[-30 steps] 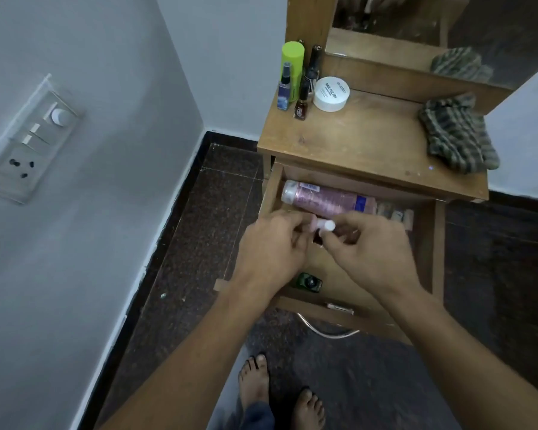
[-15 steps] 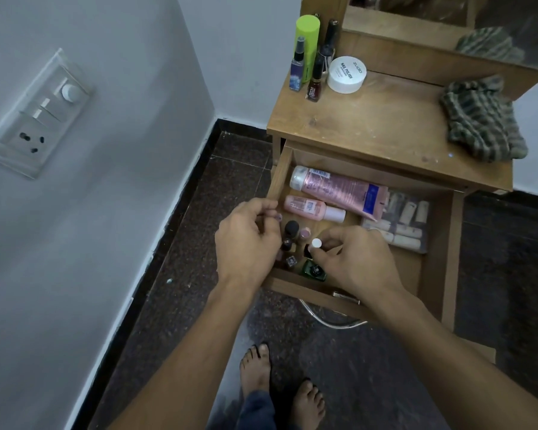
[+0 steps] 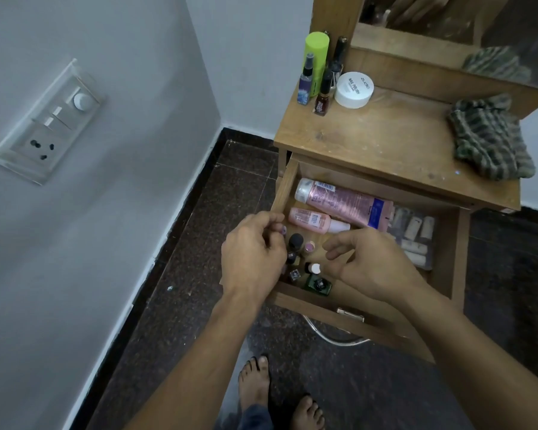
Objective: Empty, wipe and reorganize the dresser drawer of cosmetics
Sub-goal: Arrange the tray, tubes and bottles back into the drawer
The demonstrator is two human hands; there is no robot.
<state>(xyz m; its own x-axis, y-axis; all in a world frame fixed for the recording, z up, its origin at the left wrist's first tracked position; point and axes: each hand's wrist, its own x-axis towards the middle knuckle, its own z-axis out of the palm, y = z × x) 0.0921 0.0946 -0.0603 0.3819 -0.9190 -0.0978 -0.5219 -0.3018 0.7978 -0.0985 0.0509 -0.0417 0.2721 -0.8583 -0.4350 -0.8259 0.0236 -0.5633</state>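
The wooden drawer (image 3: 308, 302) stands pulled out under the dresser top (image 3: 385, 141). At its back lie a large pink tube (image 3: 345, 203) and a small pink bottle (image 3: 311, 220). Several small nail-polish bottles (image 3: 295, 243) stand at the front left, with a white-capped bottle (image 3: 314, 268) and a green bottle (image 3: 319, 284). My right hand (image 3: 373, 262) hovers just right of the white-capped bottle, fingers apart and empty. My left hand (image 3: 252, 252) is curled over the drawer's left edge. A purplish spot shows at its fingertips, and I cannot tell whether it holds anything.
A clear pouch (image 3: 413, 237) of small tubes fills the drawer's right side. On the dresser top stand a green can (image 3: 316, 57), spray bottle (image 3: 305, 85), dark polish bottle (image 3: 322, 97) and white jar (image 3: 353, 89); a striped cloth (image 3: 491, 138) lies right. A wall is close on the left.
Both hands came down from a small white-capped bottle held between them. My right hand set it among the small bottles and let go. The view tilted down into the drawer.
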